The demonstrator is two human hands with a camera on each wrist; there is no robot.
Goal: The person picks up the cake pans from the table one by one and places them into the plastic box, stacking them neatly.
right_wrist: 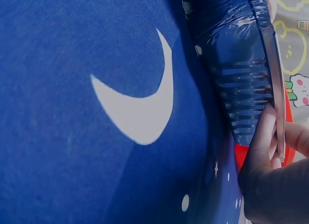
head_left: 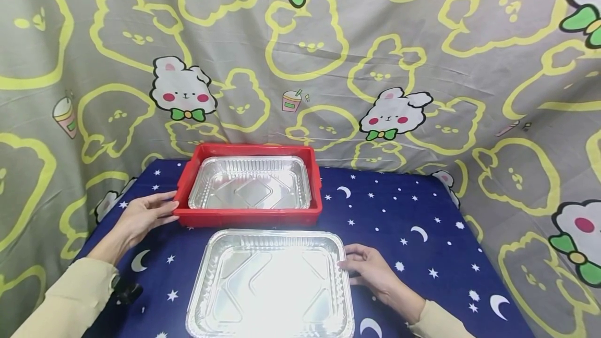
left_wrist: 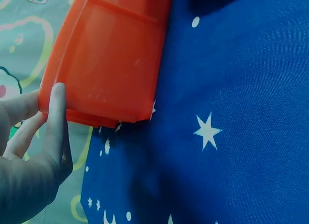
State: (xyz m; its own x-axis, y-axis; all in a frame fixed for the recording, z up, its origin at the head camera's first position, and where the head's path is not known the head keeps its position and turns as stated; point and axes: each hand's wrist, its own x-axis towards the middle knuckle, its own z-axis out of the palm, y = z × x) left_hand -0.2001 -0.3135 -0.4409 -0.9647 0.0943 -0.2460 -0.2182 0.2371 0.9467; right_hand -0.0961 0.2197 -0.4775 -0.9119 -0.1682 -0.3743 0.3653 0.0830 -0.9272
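Note:
In the head view my left hand [head_left: 141, 218] is at the near left corner of a red plastic bin [head_left: 249, 217]. The left wrist view shows its fingers pinching the rim of that bin [left_wrist: 111, 60]. Inside the bin lies a shiny foil tray [head_left: 253, 192]. A second foil tray [head_left: 225, 286] is in front of the bin, tilted, its inside bright with glare. My right hand [head_left: 375, 273] grips this tray by the right rim. From the right wrist, the ribbed outer wall of the held tray [right_wrist: 246, 89] shows above the cloth, next to my right hand [right_wrist: 275, 180].
A dark blue cloth [head_left: 389, 223] with white stars and moons covers the table. Behind it hangs a grey curtain [head_left: 225, 40] with cartoon animals, close to the bin's back edge. A small black device [head_left: 127, 292] is at my left wrist.

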